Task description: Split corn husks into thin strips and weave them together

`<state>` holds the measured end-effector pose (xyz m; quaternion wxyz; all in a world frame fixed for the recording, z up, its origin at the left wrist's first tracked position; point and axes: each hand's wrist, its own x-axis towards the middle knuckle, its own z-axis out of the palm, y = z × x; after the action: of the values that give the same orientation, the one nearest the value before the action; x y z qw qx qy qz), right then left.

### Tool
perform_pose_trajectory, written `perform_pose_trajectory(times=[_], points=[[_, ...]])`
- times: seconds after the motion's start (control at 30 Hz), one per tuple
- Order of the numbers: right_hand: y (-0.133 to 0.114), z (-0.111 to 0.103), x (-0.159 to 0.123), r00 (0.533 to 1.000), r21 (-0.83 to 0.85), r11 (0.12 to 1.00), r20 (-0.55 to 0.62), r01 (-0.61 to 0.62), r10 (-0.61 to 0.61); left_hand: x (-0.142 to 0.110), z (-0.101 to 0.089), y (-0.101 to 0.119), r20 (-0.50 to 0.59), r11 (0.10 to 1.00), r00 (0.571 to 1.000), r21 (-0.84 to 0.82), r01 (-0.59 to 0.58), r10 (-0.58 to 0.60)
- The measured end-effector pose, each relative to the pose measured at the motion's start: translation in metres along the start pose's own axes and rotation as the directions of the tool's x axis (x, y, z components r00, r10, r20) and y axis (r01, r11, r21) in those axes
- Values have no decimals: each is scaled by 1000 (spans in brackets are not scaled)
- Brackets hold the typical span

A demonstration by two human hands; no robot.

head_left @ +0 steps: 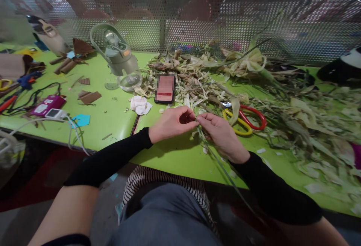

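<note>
My left hand (177, 124) and my right hand (218, 131) meet fingertip to fingertip just above the table's front part. Thumb and forefinger are pinched on each side, closed on one end of a thin green husk strand (224, 169). Below my right hand the strand runs down over the table edge toward the lower right. Pale husk shreds hang under the right fingers; what lies between the fingertips is mostly hidden. Scissors (245, 131) with red and yellow handles lie to the right of my right hand, partly under husk.
Dried corn husks (194, 71) heap behind and right of my hands. A phone (165, 90), crumpled tissue (140, 105) and green bottle (121, 60) stand or lie behind. A purple power strip (49, 104) with cables is at left. Perforated metal mesh (141, 13) borders the green table (109, 107).
</note>
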<state>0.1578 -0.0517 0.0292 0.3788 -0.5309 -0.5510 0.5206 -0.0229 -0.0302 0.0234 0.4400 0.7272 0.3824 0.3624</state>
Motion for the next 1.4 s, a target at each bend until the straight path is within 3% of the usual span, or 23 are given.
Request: perform_pose_trajectory(times=[0.1, 0.27, 0.4, 0.47, 0.57, 0.67, 0.87, 0.93, 1.03, 1.13, 1.23, 1.33, 1.4], points=[[1, 2, 0, 1000, 8, 1000, -6, -11, 11, 1, 0, -3, 3, 999, 1000, 26, -25, 25], [-1, -2, -1, 1000, 22, 1000, 3, -15, 15, 2, -6, -3, 20, 972, 997, 223, -72, 70], [-8, -14, -3, 994, -122, 989, -50, 89, -96, 0, -14, -2, -13, 848, 985, 511, -142, 173], [-9, -18, -2, 992, -238, 964, -16, 121, -128, 0, -18, -2, -19, 789, 980, 596, -149, 200], [-7, -21, 0, 984, -350, 920, 91, 177, -155, 0, -22, -2, 1, 810, 987, 571, -132, 160], [-1, -20, 3, 971, -343, 912, 163, 224, -177, 0, -22, -3, 48, 849, 992, 513, -128, 120], [5, -20, 4, 956, -478, 829, 183, 291, -231, -11, -20, -7, 135, 783, 990, 610, -121, 48], [4, -20, 4, 948, -512, 798, 184, 317, -259, -13, -25, -6, 153, 843, 988, 530, -96, 17], [4, -17, 4, 938, -521, 781, 213, 346, -273, -14, -33, -2, 143, 965, 990, 262, -15, -23], [4, -12, 4, 932, -535, 763, 234, 362, -278, -13, -34, 1, 101, 1000, 995, 1, 16, -16], [5, -9, 3, 933, -559, 747, 234, 360, -274, -11, -28, 3, 160, 966, 985, -239, 100, -63], [7, -8, 2, 934, -581, 732, 243, 356, -261, -9, -22, 3, 236, 870, 954, -412, 271, -186], [9, -7, 1, 934, -592, 722, 246, 358, -261, -9, -21, 1, 227, 806, 938, -484, 342, -262]])
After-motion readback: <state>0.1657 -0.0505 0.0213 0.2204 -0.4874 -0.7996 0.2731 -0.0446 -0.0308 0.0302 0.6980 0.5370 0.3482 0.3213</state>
